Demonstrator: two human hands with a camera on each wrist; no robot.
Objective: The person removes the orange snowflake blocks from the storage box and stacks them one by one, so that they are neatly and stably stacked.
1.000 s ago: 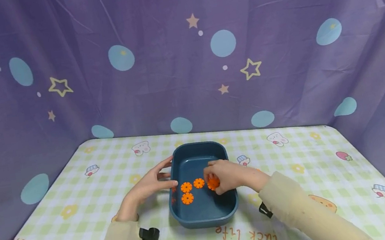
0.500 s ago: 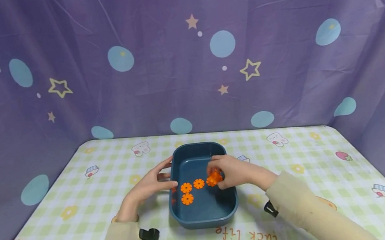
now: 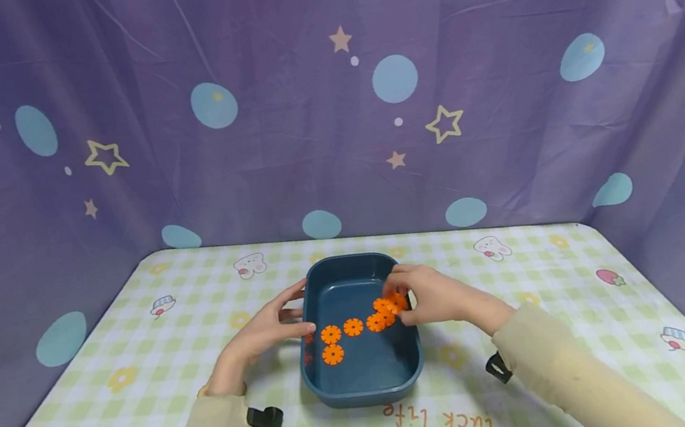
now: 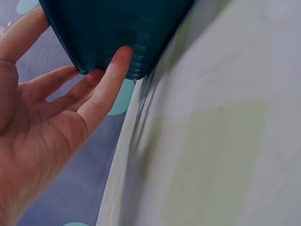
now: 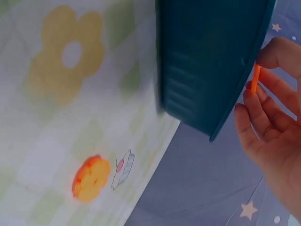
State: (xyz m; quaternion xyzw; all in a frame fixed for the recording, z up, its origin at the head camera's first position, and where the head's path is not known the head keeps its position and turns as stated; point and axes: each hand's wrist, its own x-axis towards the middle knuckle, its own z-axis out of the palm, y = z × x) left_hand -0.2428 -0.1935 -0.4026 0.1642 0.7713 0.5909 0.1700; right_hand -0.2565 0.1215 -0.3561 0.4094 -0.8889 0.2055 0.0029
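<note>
An orange disc (image 5: 255,79) is being pinched by the right hand (image 3: 436,295) at the rim of a blue tray (image 3: 370,395) containing similar discs (image 3: 333,354); the tray is being touched by the left hand (image 3: 267,328), fingers spread.

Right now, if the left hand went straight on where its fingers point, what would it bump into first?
The box, on its left side. The left hand seems to touch it there, though exact contact is hard to judge. Past that wall, inside, lie orange pieces.
</note>
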